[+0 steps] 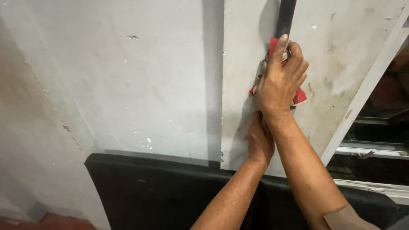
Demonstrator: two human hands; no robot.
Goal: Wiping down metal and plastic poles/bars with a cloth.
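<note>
Pale, chipped plaster fills most of the view: one broad wall (128,85) on the left, with one lighter panel (336,72) standing proud of it on the right, and one black painted band (162,191) running along the bottom. One dark vertical pipe (286,17) comes down the panel from the top edge, and only its upper stretch shows before hands cover it. Two bare hands are at work, one above the other. The right hand (281,79) is higher, its fingers curled and pressed over one red tool or clamp (299,97) against the pipe; only red corners and a glint of metal peek out around the knuckles, so its true shape is hard to make out. The left hand (260,140) sits just below and behind the right wrist, mostly hidden by it; whether it grips anything cannot be told. One slanted white frame edge (366,85) crosses the far right, with a dim opening (383,110) beyond it whose contents are too dark to read. Both forearms are cut off by the bottom edge.
</note>
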